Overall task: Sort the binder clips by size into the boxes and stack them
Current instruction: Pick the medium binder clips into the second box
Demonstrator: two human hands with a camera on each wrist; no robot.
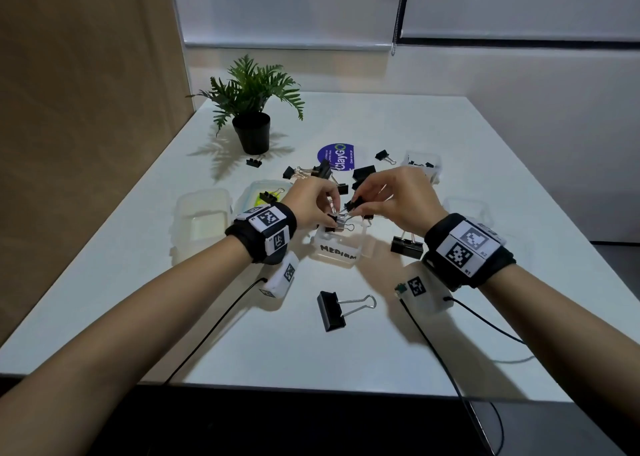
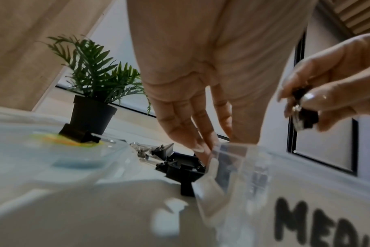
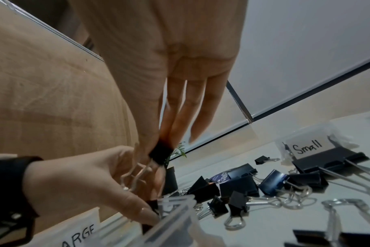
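My right hand (image 1: 391, 196) pinches a medium binder clip (image 1: 355, 203) and my left hand (image 1: 311, 206) pinches another (image 1: 334, 220), both over the clear MEDIUM box (image 1: 337, 247) on the surface. I judge them light, stiff and springy — best held by the matte black body, since the wire handles swivel.

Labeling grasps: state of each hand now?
Left hand: pinching a clip over the Medium box.
Right hand: pinching another clip.
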